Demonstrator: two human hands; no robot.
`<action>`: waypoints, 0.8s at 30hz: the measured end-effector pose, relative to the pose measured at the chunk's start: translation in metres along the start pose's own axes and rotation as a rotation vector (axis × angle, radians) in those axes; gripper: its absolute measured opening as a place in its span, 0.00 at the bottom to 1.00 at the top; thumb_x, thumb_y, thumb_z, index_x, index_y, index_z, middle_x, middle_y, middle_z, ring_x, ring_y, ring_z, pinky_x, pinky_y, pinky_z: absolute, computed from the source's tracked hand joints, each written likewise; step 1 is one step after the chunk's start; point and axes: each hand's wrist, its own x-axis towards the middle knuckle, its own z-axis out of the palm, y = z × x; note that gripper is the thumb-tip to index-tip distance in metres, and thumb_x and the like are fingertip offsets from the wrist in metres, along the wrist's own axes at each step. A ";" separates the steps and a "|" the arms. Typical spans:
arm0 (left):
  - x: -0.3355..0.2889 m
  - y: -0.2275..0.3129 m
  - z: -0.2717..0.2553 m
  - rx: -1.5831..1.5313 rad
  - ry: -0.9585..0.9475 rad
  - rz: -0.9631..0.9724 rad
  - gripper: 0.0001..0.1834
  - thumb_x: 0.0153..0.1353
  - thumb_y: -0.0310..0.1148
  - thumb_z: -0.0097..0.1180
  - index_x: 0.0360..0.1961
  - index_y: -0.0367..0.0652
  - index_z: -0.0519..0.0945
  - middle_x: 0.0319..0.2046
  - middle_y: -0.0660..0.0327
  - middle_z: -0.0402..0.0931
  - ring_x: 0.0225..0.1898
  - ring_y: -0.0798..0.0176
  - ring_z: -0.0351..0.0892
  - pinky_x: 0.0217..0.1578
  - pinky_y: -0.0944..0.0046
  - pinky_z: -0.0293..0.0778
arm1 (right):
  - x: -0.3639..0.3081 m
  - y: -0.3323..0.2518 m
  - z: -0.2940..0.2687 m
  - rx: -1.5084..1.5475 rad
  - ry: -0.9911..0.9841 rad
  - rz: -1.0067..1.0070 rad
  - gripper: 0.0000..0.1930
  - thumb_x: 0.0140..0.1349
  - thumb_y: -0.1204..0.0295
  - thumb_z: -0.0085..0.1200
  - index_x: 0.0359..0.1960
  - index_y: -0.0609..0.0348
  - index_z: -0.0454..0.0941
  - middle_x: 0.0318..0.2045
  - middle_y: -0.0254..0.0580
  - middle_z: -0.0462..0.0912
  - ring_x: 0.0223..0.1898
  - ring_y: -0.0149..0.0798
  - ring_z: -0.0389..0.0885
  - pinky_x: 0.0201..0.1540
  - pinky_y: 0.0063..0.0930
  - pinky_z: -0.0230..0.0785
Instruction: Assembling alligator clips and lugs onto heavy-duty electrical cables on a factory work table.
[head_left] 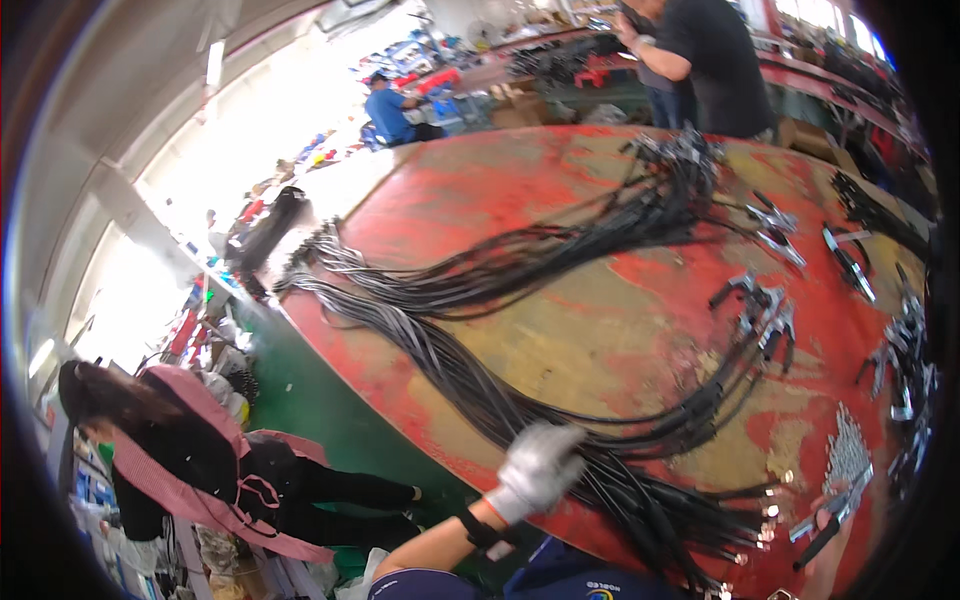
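Observation:
My left hand (543, 470), in a white glove with a dark band on the wrist, is closed over a thick bundle of black cables (480, 395) near the table's front edge. Its fingers are slightly blurred and partly hidden against the cables. From the hand, cable ends with copper-coloured lugs (770, 510) fan out to the right. Other strands of the bundle curve right to metal spring clamps (770, 315) with dark grips. My right hand does not show.
A second cable bundle (560, 245) lies across the worn red table (540, 360). More clamps (900, 360), a single clamp (835, 520) and a pile of small metal parts (846, 450) are at the right. One person (200, 450) is at the left, another (720, 70) beyond the table.

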 end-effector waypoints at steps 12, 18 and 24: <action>0.066 0.039 -0.003 -0.010 -0.549 0.293 0.13 0.57 0.36 0.59 0.45 0.51 0.80 0.45 0.61 0.79 0.47 0.54 0.77 0.48 0.55 0.72 | -0.097 -0.019 0.027 0.004 0.323 -0.067 0.22 0.55 0.73 0.61 0.52 0.59 0.69 0.37 0.38 0.76 0.37 0.29 0.75 0.37 0.19 0.65; 0.079 0.077 0.008 0.126 -0.749 0.413 0.19 0.54 0.39 0.60 0.49 0.52 0.78 0.43 0.61 0.79 0.49 0.54 0.76 0.53 0.54 0.70 | -0.132 -0.014 0.023 0.039 0.436 -0.014 0.21 0.57 0.73 0.60 0.52 0.60 0.68 0.34 0.39 0.78 0.32 0.27 0.75 0.31 0.17 0.65; 0.076 0.124 0.034 -0.139 -0.758 0.779 0.14 0.46 0.35 0.63 0.38 0.53 0.80 0.35 0.67 0.79 0.32 0.61 0.79 0.29 0.60 0.75 | -0.147 0.014 0.026 0.115 0.633 -0.075 0.20 0.57 0.72 0.61 0.50 0.61 0.69 0.33 0.39 0.78 0.30 0.27 0.75 0.30 0.18 0.67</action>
